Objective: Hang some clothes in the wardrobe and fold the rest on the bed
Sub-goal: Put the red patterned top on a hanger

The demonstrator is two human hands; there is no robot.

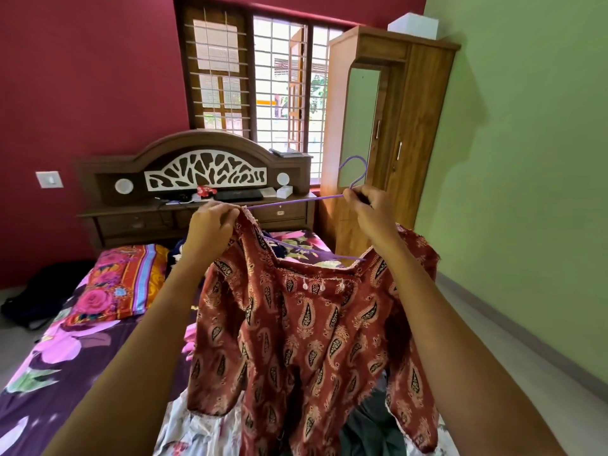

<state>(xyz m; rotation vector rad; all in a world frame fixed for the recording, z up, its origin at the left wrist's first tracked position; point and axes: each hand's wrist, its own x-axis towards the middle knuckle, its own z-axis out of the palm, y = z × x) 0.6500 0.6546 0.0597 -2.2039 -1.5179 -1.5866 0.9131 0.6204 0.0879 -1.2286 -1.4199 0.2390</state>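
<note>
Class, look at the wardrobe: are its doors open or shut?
Shut: both doors of the wardrobe lie flush, their handles side by side, and nothing of the inside shows.

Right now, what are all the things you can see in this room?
top: 1, red-brown paisley, held up over the bed
hanger: 1, purple, partly inside the top's neck
other clothes: a few, white floral and dark green, on the bed under the top
bed: 1, purple flowered sheet, left and below
pillow: 1, orange and pink, at the bed's head
headboard: 1, brown and white, against the red wall
window: 1, brown frame, above the headboard
wardrobe: 1, brown wood, right of the window, doors closed
box: 1, white, on top of the wardrobe
bag: 1, dark, on the floor left of the bed
left grip: 1, bare hand, pinches the top's shoulder
right grip: 1, bare hand, holds the hanger under its hook
</note>
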